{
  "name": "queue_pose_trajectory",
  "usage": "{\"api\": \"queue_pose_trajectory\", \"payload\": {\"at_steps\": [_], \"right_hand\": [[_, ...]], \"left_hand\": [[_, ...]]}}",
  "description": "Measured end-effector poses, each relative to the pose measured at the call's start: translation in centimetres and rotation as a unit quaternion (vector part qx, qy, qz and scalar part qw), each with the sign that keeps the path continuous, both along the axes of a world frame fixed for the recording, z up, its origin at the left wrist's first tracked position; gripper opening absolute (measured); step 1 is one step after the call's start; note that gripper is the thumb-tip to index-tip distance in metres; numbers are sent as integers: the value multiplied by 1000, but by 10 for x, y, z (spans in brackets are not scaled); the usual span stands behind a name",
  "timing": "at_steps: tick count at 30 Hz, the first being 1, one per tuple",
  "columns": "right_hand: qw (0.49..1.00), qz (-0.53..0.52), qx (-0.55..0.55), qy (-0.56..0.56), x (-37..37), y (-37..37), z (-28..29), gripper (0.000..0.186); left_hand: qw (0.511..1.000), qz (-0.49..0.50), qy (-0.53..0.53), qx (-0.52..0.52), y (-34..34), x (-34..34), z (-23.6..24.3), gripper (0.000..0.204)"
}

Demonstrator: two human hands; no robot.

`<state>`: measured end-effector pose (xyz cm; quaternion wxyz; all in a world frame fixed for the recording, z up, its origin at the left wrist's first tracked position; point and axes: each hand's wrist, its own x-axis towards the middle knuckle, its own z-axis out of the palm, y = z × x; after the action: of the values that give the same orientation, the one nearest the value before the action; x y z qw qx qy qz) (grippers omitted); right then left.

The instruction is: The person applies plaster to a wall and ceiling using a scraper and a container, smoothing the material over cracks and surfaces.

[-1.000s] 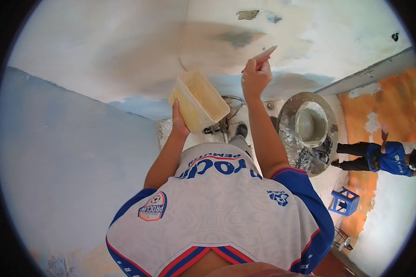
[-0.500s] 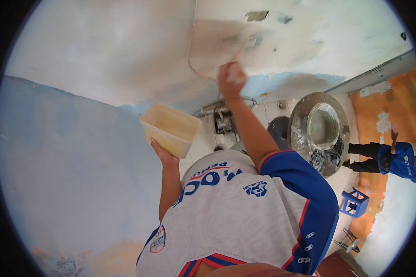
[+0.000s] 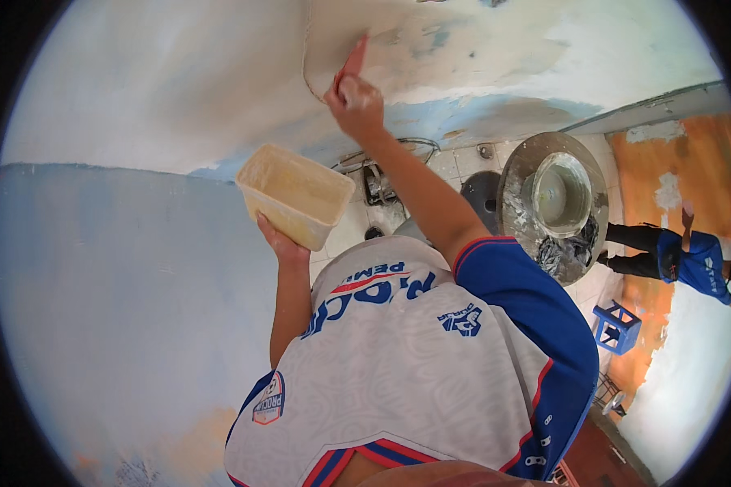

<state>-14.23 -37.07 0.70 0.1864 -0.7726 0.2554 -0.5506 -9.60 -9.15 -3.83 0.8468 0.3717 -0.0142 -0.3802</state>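
My left hand (image 3: 284, 242) grips a cream-coloured rectangular plastic tub (image 3: 283, 213) from beneath, its open top tilted toward the wall. Pale residue coats the inside of the tub. Raised in front of me, my right hand (image 3: 357, 105) is closed around a red flat-bladed putty knife (image 3: 355, 59). The blade's far end is at the patchy white wall (image 3: 479, 69); whether it touches cannot be told. The knife's handle is hidden in my fist.
A round grey table (image 3: 516, 183) at right bears a white-smeared bucket (image 3: 562, 195) and a crumpled black plastic bag (image 3: 573, 243). Beyond stand a person in a blue shirt (image 3: 698, 264) and a blue stool (image 3: 617, 328). Cables (image 3: 418, 144) lie along the wall's foot.
My right hand has moved left and up along the wall, and the red blade now shows plainly. The tub has shifted slightly up and left in view, still in my left hand.
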Motion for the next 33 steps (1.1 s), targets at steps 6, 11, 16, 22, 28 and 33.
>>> {"api": "queue_pose_trajectory", "payload": {"at_steps": [6,11,16,22,28,33], "right_hand": [[974,-86,210,-28,-103,17,-57,13],[767,-32,551,-327,-196,-3,-179,28],[646,-40,651,-396,-208,-43,-284,37],[555,-98,720,-405,-169,-98,-358,39],[478,-167,758,-412,-172,-136,-423,39],[463,-116,743,-470,-179,-155,-436,21]], "left_hand": [[1000,5,-2,-11,-6,-3,3,75],[1000,4,-25,16,-6,-14,10,77],[999,1,-16,42,0,-17,3,74],[997,1,-14,79,-29,-33,29,68],[993,-9,-29,112,-43,-51,48,68],[992,-8,-29,124,-41,-67,50,67]]}}
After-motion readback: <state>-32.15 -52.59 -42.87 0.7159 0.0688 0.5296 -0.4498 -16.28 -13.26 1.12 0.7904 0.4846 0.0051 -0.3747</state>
